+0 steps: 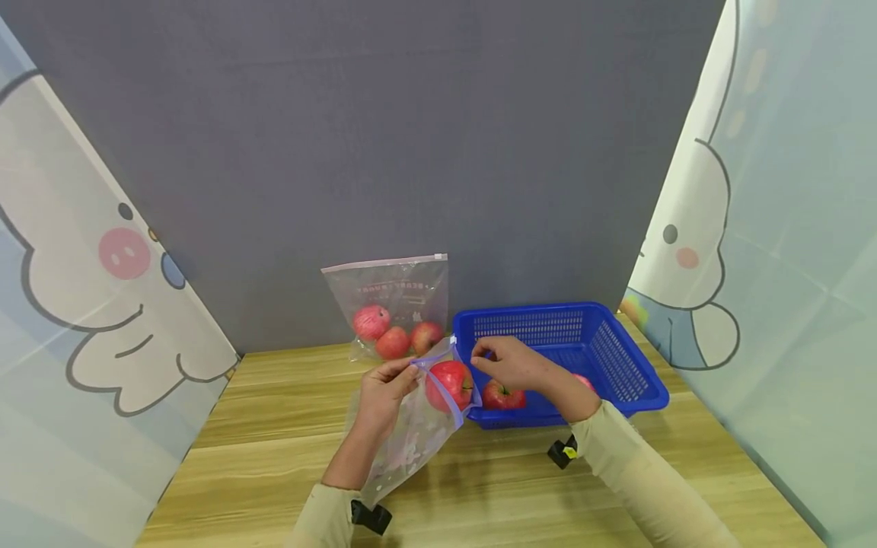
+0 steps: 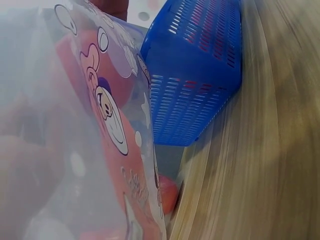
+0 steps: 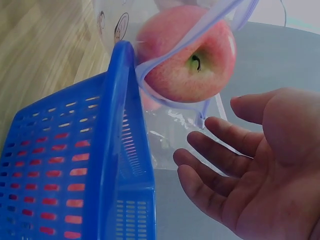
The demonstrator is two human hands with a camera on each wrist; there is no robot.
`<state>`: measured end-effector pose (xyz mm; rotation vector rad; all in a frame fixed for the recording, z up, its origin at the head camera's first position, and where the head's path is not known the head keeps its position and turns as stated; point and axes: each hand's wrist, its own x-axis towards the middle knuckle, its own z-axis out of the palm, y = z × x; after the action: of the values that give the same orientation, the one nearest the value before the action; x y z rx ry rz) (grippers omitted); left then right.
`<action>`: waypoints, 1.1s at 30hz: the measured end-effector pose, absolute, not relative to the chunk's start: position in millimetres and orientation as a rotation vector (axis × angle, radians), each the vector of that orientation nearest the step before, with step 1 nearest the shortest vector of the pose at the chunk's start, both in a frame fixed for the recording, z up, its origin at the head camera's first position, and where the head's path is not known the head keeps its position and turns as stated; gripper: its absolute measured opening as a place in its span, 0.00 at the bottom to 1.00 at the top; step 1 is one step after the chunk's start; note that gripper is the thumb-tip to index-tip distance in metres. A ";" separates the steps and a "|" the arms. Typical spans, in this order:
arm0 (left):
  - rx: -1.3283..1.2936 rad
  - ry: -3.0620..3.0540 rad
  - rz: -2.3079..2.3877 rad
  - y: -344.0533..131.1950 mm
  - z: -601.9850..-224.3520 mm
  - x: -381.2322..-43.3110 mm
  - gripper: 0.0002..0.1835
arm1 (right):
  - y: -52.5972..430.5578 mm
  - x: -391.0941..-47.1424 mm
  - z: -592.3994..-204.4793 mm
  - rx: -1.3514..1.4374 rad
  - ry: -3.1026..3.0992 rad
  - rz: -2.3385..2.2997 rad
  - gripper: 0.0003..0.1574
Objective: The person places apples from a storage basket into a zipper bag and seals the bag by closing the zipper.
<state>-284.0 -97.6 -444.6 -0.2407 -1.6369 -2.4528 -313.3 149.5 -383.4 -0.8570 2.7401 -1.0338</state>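
My left hand (image 1: 384, 392) pinches the edge of a clear zip bag (image 1: 411, 449) with a purple zip strip and printed cartoon figures. A red apple (image 1: 448, 384) sits in the bag's open mouth, stem end outward, with the purple strip crossing over it in the right wrist view. Just right of that mouth, my right hand (image 1: 514, 364) is over the basket's near left part. Its fingers are loosely bent, apart from the apple, and hold nothing. In the left wrist view the bag's printed side covers much of the picture.
A blue plastic basket (image 1: 569, 358) stands at the right with a red apple (image 1: 503, 396) near its front wall and another apple (image 1: 584, 380) partly behind my right forearm. At the back, a second zip bag (image 1: 342, 285) stands upright against the grey wall, several apples inside.
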 end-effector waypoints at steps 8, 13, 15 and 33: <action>-0.225 -1.623 -2.457 -98.7 -443.6 -286.6 0.08 | 152.6 -314.8 -387.9 -0.869 2.748 -1.021 0.06; -0.244 -1.627 -2.445 -99.3 -442.4 -287.3 0.12 | 154.7 -315.6 -391.1 -0.857 2.743 -1.017 0.05; -0.244 -1.633 -2.449 -99.4 -442.1 -286.9 0.14 | 156.5 -316.0 -392.9 -0.853 2.735 -1.021 0.05; -0.243 -1.457 -2.463 -131.5 -406.1 -287.3 0.15 | 196.2 -326.0 -380.9 -0.790 2.772 -0.854 0.05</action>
<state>-287.3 -131.5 -406.1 -0.2431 -1.4569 -2.4634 -326.0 196.2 -380.9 -0.7904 2.7719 -0.8541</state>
